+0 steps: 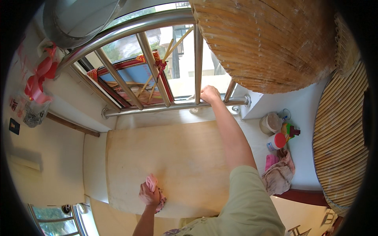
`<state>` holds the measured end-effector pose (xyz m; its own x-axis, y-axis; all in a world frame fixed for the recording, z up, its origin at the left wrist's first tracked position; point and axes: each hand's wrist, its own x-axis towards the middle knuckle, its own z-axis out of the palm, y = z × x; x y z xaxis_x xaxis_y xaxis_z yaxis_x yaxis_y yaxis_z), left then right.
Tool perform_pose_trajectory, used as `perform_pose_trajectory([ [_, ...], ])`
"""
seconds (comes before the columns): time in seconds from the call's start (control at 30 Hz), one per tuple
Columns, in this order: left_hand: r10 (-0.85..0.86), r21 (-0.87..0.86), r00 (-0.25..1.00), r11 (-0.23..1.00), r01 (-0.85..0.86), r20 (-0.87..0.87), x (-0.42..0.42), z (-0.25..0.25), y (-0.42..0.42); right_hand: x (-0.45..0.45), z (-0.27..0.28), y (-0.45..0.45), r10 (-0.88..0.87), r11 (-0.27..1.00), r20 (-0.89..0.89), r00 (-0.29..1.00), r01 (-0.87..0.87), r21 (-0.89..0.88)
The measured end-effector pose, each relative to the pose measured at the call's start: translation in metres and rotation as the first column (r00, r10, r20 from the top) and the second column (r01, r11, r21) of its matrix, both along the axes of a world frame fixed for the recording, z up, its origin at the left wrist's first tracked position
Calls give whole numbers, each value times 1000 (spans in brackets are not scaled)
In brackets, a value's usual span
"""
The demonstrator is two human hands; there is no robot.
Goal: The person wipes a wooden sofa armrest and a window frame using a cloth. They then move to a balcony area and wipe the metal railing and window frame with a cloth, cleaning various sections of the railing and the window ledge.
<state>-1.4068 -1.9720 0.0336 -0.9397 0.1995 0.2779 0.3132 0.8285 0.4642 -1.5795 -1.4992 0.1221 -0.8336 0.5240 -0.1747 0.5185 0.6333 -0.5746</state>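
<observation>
My left hand [148, 194] is closed around a crumpled pink cloth [151, 182], low over the near part of a pale wooden board [165, 153]. Part of the cloth, with a dark pattern, hangs out below the fist. My right arm stretches across the board to the window. There my right hand [211, 93] is at the foot of a vertical metal bar [198, 65], just above the lower rail [177, 104] of the window guard. Its fingers are curled and partly hidden, so I cannot tell whether they grip the bar or something else.
Right of the board stand a white mug [271, 122], a red-lidded jar [279, 141] and a stained rag [279, 178]. A large ribbed woven piece [265, 44] overhangs the upper right. Behind the bars leans a red-framed picture [133, 79]. Red ribbon [44, 73] hangs at left.
</observation>
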Motion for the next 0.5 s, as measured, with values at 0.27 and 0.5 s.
perform_pose_trajectory([
  [0.27,20,-36,1000,999,-19,17,-1,-2,-2,12,19,-8,-295,946,-665,686,111,-305],
  [0.5,25,3,1000,1000,-25,-2,-1,2,0,-10,94,0,-208,959,-888,409,264,-103],
])
